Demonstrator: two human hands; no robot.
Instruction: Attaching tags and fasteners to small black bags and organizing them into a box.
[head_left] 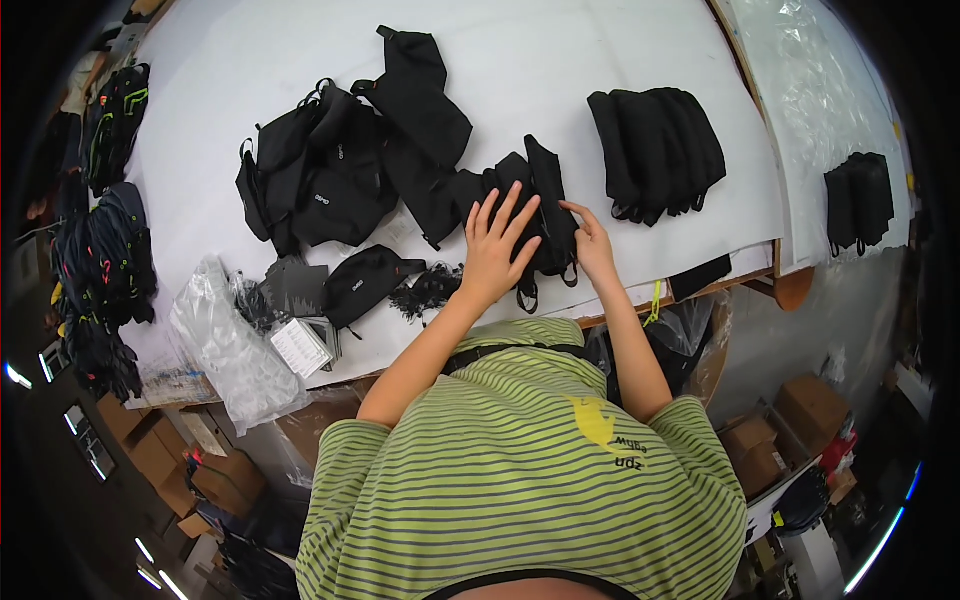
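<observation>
Possibly, the black pouches could skew or slide apart if the left hand pressed unevenly, and their loops might snag by sticking out toward the near edge. They lie on the white worktop, between the bag pile and the fanned stack. They look soft, matte and narrow. The left hand is spread over them, gripping nothing; the right hand is at their right side, but I cannot tell whether it pinches.
</observation>
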